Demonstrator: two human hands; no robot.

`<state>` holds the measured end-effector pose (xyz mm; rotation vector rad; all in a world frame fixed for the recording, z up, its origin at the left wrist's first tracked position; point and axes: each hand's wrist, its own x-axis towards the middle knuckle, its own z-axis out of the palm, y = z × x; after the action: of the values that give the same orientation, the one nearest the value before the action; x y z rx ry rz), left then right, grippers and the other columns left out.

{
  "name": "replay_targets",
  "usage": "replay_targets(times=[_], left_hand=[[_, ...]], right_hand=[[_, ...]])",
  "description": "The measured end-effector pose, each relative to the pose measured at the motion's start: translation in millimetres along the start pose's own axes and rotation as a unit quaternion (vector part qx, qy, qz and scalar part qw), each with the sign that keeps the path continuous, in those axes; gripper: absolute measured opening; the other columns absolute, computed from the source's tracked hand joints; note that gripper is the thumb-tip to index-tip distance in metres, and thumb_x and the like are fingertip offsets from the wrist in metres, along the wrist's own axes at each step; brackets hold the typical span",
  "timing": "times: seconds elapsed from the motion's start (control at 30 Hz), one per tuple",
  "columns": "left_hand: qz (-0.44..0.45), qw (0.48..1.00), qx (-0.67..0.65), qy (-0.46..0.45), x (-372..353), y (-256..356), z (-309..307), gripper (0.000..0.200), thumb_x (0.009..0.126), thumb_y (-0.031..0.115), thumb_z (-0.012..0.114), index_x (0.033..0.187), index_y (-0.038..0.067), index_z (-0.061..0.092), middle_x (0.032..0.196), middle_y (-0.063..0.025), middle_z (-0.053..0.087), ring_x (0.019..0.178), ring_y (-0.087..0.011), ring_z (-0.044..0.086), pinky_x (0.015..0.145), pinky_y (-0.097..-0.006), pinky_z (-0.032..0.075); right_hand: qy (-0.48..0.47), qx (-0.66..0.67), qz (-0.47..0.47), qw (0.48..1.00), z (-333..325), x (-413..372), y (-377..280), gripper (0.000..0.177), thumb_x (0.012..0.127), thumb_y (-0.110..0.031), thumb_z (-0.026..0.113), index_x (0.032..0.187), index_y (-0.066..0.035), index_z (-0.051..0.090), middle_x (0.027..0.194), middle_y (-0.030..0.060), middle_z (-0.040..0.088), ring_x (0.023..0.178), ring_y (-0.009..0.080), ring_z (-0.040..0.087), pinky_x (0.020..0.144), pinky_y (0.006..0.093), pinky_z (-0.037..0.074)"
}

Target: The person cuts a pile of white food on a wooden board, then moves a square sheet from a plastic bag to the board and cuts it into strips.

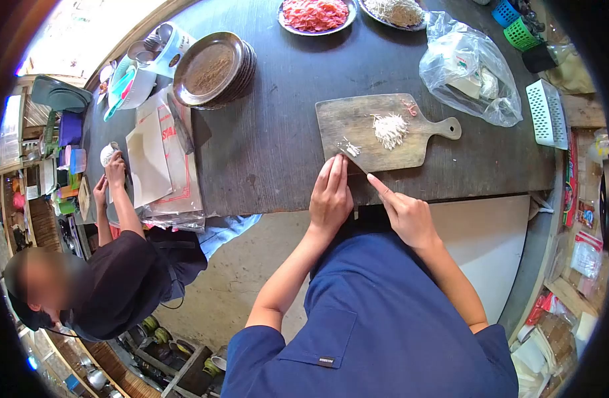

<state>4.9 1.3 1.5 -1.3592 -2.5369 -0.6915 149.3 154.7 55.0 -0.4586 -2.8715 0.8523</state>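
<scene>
A wooden cutting board [347, 119] with a short handle lies near the table's front edge. On it are a pile of thin white strips [390, 131], a smaller cluster of white strips [349, 147] and a few reddish bits [409, 107]. My right hand [405, 215] grips a knife [355, 163], its index finger stretched along the back of the blade. The blade slants over the board's front edge. My left hand [331, 192] presses its fingers together at the board's front left corner, beside the knife tip. Whatever lies under those fingers is hidden.
Stacked brown plates [208, 69] stand left of the board, near a large knife [180, 126] on cardboard. Plates of red slices [314, 14] and white shreds [395, 11] sit at the back. A plastic bag [470, 73] lies right. Another person [132, 278] works at left.
</scene>
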Motion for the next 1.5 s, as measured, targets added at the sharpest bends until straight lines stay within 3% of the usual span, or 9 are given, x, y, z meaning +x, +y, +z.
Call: replay_targets(times=[0.23, 0.43, 0.5, 0.7, 0.9, 1.3, 1.37, 1.43, 1.5], left_hand=[[0.007, 0.999, 0.036, 0.006, -1, -1, -1, 0.054, 0.088, 0.004, 0.062, 0.140, -0.010, 0.064, 0.148, -0.0178, 0.061, 0.142, -0.0295, 0.055, 0.122, -0.0379, 0.044], [0.012, 0.999, 0.050, 0.004, -2, -2, 2, 0.054, 0.090, 0.009, 0.061, 0.141, -0.009, 0.065, 0.148, -0.0162, 0.061, 0.141, -0.0276, 0.055, 0.123, -0.0366, 0.043], [0.013, 0.999, 0.033, -0.001, -3, -3, 2, 0.055, 0.090, 0.009, 0.061, 0.142, -0.009, 0.063, 0.147, -0.0163, 0.061, 0.141, -0.0275, 0.055, 0.122, -0.0365, 0.043], [0.010, 1.000, 0.022, 0.011, -2, -2, 1, 0.055, 0.092, 0.009, 0.060, 0.144, -0.010, 0.061, 0.147, -0.0162, 0.060, 0.140, -0.0276, 0.056, 0.121, -0.0364, 0.045], [0.015, 1.000, 0.020, 0.017, -2, -3, 3, 0.056, 0.092, 0.009, 0.060, 0.145, -0.011, 0.060, 0.147, -0.0168, 0.059, 0.140, -0.0280, 0.056, 0.122, -0.0368, 0.044], [0.023, 0.999, 0.033, 0.030, -2, -6, 3, 0.053, 0.092, 0.010, 0.059, 0.139, -0.013, 0.064, 0.143, -0.0187, 0.062, 0.138, -0.0293, 0.057, 0.122, -0.0370, 0.044], [0.028, 0.999, 0.027, 0.033, -1, -4, 2, 0.052, 0.092, 0.010, 0.059, 0.137, -0.013, 0.065, 0.142, -0.0195, 0.063, 0.138, -0.0296, 0.058, 0.122, -0.0369, 0.045], [0.027, 0.999, 0.026, 0.032, -1, -4, 3, 0.051, 0.092, 0.010, 0.059, 0.137, -0.013, 0.065, 0.142, -0.0204, 0.063, 0.137, -0.0299, 0.059, 0.121, -0.0369, 0.045], [0.028, 0.999, 0.018, 0.038, -1, -5, 2, 0.050, 0.093, 0.010, 0.059, 0.137, -0.013, 0.065, 0.141, -0.0203, 0.063, 0.137, -0.0304, 0.059, 0.121, -0.0371, 0.046]], right_hand=[[-0.030, -0.019, -0.015, 0.999, -9, -2, 2, 0.060, 0.106, -0.019, 0.063, 0.162, -0.038, 0.050, 0.064, 0.0120, 0.058, 0.054, 0.0335, 0.064, 0.053, 0.0494, 0.055], [-0.084, 0.034, 0.037, 0.995, -18, 7, -12, 0.060, 0.105, -0.011, 0.063, 0.161, -0.029, 0.053, 0.080, 0.0216, 0.068, 0.068, 0.0398, 0.069, 0.067, 0.0521, 0.054], [-0.061, 0.026, 0.016, 0.998, -1, 11, -5, 0.058, 0.106, -0.016, 0.062, 0.161, -0.033, 0.052, 0.075, 0.0189, 0.069, 0.067, 0.0398, 0.072, 0.062, 0.0545, 0.056], [0.000, 0.120, 0.023, 0.993, 5, 16, -7, 0.055, 0.107, -0.010, 0.065, 0.158, -0.027, 0.057, 0.079, 0.0256, 0.064, 0.064, 0.0405, 0.066, 0.064, 0.0483, 0.051], [-0.028, 0.022, 0.006, 0.999, -5, 7, -8, 0.056, 0.108, -0.018, 0.062, 0.161, -0.034, 0.052, 0.078, 0.0189, 0.069, 0.068, 0.0392, 0.070, 0.061, 0.0515, 0.055], [0.027, 0.085, -0.014, 0.996, 8, 22, -19, 0.054, 0.106, -0.011, 0.065, 0.157, -0.027, 0.058, 0.077, 0.0248, 0.063, 0.062, 0.0414, 0.062, 0.065, 0.0469, 0.052], [-0.018, 0.056, 0.027, 0.998, 3, 15, -18, 0.055, 0.106, -0.011, 0.065, 0.158, -0.029, 0.058, 0.078, 0.0241, 0.064, 0.064, 0.0403, 0.065, 0.065, 0.0472, 0.052], [-0.019, -0.006, 0.004, 1.000, 3, 11, -12, 0.058, 0.106, -0.016, 0.064, 0.160, -0.035, 0.053, 0.075, 0.0155, 0.069, 0.065, 0.0355, 0.070, 0.060, 0.0496, 0.055], [-0.013, -0.007, -0.006, 1.000, 11, 11, -7, 0.060, 0.106, -0.016, 0.064, 0.161, -0.036, 0.051, 0.074, 0.0153, 0.068, 0.065, 0.0357, 0.070, 0.058, 0.0501, 0.055]])
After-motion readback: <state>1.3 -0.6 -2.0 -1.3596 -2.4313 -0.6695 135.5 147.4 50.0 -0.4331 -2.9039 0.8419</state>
